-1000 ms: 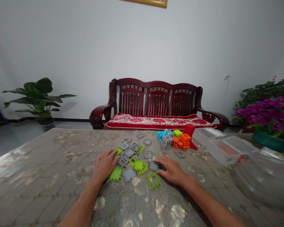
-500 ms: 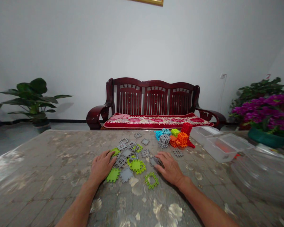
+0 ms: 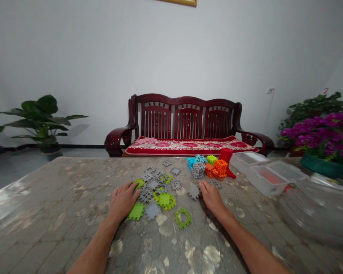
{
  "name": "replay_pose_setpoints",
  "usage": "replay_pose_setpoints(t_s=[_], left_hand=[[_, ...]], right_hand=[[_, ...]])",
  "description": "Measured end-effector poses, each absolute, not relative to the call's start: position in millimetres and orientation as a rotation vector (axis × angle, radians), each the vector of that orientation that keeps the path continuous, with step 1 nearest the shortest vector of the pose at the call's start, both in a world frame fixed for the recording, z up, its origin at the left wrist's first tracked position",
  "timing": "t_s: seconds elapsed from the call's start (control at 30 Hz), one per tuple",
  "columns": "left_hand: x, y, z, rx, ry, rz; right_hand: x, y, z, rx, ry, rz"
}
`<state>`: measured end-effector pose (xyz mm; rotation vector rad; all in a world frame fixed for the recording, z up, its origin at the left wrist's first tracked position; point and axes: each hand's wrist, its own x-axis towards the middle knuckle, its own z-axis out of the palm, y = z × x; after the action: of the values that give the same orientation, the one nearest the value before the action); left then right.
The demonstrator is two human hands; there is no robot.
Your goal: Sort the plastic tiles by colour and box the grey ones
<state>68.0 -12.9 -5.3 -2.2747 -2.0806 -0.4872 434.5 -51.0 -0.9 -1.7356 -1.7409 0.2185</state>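
Observation:
My right hand (image 3: 212, 196) has its fingers drawn together at the right edge of a grey square interlocking tile (image 3: 193, 192) with notched sides; the fingertips are partly hidden. At the left side of a loose spread of tiles, my left hand (image 3: 122, 198) rests with fingers apart, its fingertips by a green tile (image 3: 139, 183). Between the hands lie grey lattice tiles (image 3: 146, 194), solid green tiles (image 3: 164, 199) and a plain grey tile (image 3: 152, 211). An open-centred green frame tile (image 3: 183, 218) lies nearer to me.
Built blocks stand behind: a grey one (image 3: 198, 170), an orange one (image 3: 221, 168), a red one (image 3: 225, 155) and a blue one (image 3: 191, 163). Clear plastic boxes (image 3: 264, 180) and a transparent lid (image 3: 317, 213) occupy the right side. A wooden bench (image 3: 188, 101) is beyond the table.
My right hand has moved right, its fingers drawing in, and the grey tile has shifted right with it. My left hand stays in place.

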Motion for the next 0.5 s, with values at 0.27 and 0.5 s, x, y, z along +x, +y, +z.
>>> replay_pose_setpoints(t_s=[0.27, 0.5], left_hand=[[68.4, -12.9, -5.2, -2.269, -2.085, -0.489], [68.7, -13.1, -4.9, -2.269, -2.083, -0.488]], right_hand=[[434.9, -60.9, 2.3, -1.832, -1.738, 0.130], [421.0, -69.8, 0.4, -1.833, -1.907, -0.005]])
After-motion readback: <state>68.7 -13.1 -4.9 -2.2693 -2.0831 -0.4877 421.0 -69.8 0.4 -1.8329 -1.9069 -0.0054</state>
